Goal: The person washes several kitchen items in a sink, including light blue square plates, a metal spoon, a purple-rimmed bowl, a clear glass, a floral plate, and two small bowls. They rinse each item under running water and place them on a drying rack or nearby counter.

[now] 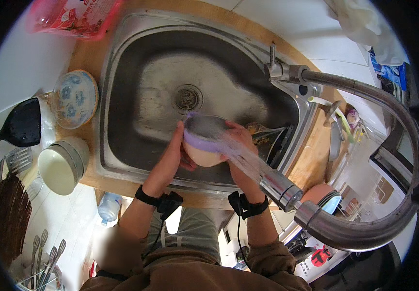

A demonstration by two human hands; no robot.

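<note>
Between my two hands is a small bowl [204,152] with a purple band and a cream base, tilted over the stainless steel sink [195,76]. My left hand [173,149] grips its left side, thumb along the rim. My right hand [244,142] holds the opposite side, partly hidden by spray. Water streams from the faucet head [282,189] onto the bowl and my right hand. The drain [187,99] lies just beyond the bowl. Behind my right hand, dark cookware [280,145] with yellowish scraps rests in the sink's right part.
Stacked pale bowls [58,167] and a blue-patterned bowl [75,98] stand left of the sink. A black spatula [22,122] lies farther left. The faucet's curved pipe [387,105] arches around the right. A knife [334,142] lies on the right counter, near stacked dishes [318,194].
</note>
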